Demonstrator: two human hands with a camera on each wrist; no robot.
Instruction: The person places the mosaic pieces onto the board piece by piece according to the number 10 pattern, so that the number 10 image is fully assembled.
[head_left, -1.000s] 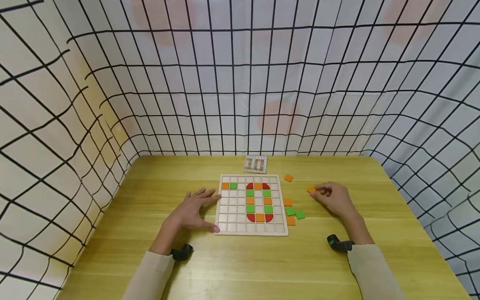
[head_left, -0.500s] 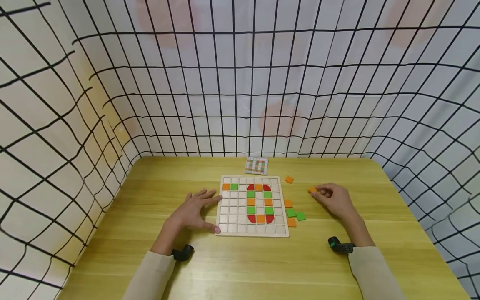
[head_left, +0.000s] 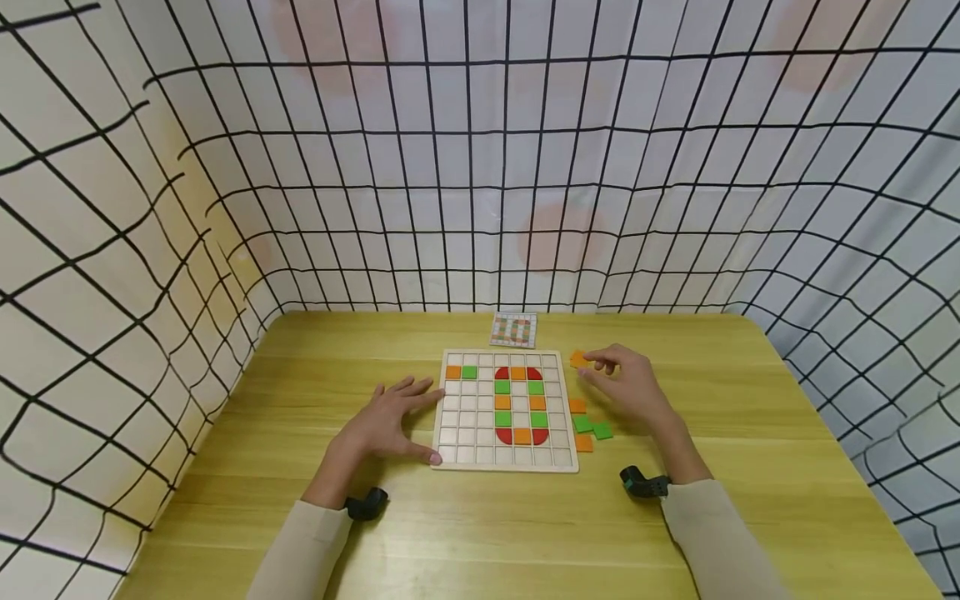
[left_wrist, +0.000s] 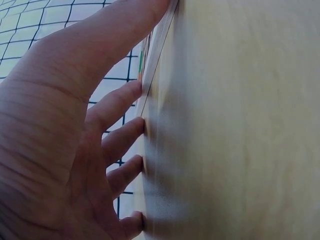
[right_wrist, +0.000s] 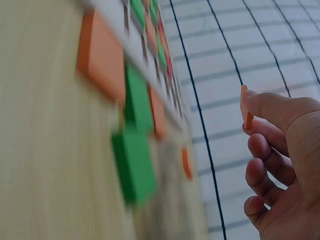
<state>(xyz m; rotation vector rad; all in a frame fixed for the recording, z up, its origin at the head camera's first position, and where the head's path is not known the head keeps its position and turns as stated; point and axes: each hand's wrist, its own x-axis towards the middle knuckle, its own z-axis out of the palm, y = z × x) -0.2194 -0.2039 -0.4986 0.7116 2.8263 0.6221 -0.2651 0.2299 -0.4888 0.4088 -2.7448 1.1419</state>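
The person's left hand (head_left: 386,421) lies spread at the left side of the grid board (head_left: 465,425), gripping nothing; the thumb touches the near left corner and the index finger touches the left edge. The right hand (head_left: 626,383) is nearly closed: thumb and index finger pinch one orange tile (right_wrist: 247,107) above the table (head_left: 480,542), just right of the board's far right corner, with the remaining fingers curled. Red corner pieces, orange tiles and green tiles form a ring on the board's right half. One orange tile and one green tile (head_left: 469,372) sit side by side at far left. Loose green and orange tiles lie along the right edge. A pattern card (head_left: 513,330) lies beyond the far edge.
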